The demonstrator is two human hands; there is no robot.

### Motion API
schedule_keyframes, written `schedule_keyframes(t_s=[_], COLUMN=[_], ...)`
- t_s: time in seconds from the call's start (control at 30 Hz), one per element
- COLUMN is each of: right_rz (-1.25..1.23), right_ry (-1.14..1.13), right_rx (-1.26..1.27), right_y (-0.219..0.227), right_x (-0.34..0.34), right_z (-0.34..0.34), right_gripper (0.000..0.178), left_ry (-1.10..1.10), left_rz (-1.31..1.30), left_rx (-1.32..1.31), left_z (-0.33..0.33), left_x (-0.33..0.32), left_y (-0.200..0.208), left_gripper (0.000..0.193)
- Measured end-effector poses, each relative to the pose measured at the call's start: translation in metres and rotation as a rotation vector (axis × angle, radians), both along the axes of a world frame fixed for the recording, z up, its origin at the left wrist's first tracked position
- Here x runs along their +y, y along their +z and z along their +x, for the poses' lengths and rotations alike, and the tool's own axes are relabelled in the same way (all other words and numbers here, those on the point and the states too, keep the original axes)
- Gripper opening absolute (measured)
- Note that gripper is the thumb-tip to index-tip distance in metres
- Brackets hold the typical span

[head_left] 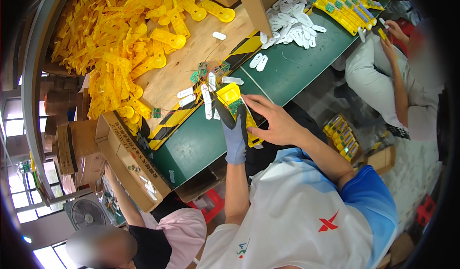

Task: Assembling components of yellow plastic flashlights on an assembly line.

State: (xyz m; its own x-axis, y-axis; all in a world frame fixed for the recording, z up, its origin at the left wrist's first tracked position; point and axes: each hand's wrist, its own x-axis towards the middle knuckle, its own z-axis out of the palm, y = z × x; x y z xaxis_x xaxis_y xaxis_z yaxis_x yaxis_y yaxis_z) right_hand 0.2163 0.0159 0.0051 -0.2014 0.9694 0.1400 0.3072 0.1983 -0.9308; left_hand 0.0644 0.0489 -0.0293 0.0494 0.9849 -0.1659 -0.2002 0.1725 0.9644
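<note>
A yellow plastic housing [229, 92] with a rounded, hollow end is held upright over the front edge of the bench. A green circuit board [235, 106] sits inside it. My left hand [235, 137], in a grey glove with dark fingers, is closed around the housing from the left. Bare, my right hand [277, 121] reaches in from the right; its fingertips touch the housing's edge beside the board and its thumb rests lower down. Just beyond the hands lie white oval covers [206, 101] and small green boards with thin wires [202, 71].
A large heap of yellow housings [115, 53] covers the wooden board, edged with black-yellow tape [175, 124]. White covers [292, 22] pile on the green bench [282, 72]. An open carton [129, 158] stands left. Co-workers sit left and right.
</note>
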Motion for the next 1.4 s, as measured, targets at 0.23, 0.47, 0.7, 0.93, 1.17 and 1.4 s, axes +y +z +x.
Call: schedule_keyframes(t_s=[0.23,0.47,0.7,0.93,1.17,1.4], right_rz=[-0.006,0.108,0.061,0.068,0.162,0.201], right_ry=[0.038,-0.604,-0.443,-0.224,0.026,0.267], right_rx=[0.055,-0.21,-0.562,-0.454,-0.989,-0.672], right_y=[-0.006,-0.015,-0.012,0.0,0.005,0.068], right_x=[0.01,0.08,0.084,0.1,0.09,0.073], right_z=[0.007,0.074,0.058,0.066,0.051,0.021], right_gripper=[0.073,0.033,0.041,0.028,0.018,0.017], left_ry=[0.061,0.081,0.07,0.083,0.082,0.197], left_rz=[0.097,-0.086,-0.068,-0.015,-0.023,-0.145], left_rx=[0.12,0.01,-0.117,-0.214,-0.201,-0.352], left_z=[-0.001,-0.008,-0.001,0.01,0.008,0.001], left_x=[0.003,0.001,-0.012,0.002,-0.009,0.001], left_y=[-0.012,-0.029,-0.002,0.01,0.011,-0.032], left_gripper=[0.065,0.076,0.043,0.043,0.045,0.045])
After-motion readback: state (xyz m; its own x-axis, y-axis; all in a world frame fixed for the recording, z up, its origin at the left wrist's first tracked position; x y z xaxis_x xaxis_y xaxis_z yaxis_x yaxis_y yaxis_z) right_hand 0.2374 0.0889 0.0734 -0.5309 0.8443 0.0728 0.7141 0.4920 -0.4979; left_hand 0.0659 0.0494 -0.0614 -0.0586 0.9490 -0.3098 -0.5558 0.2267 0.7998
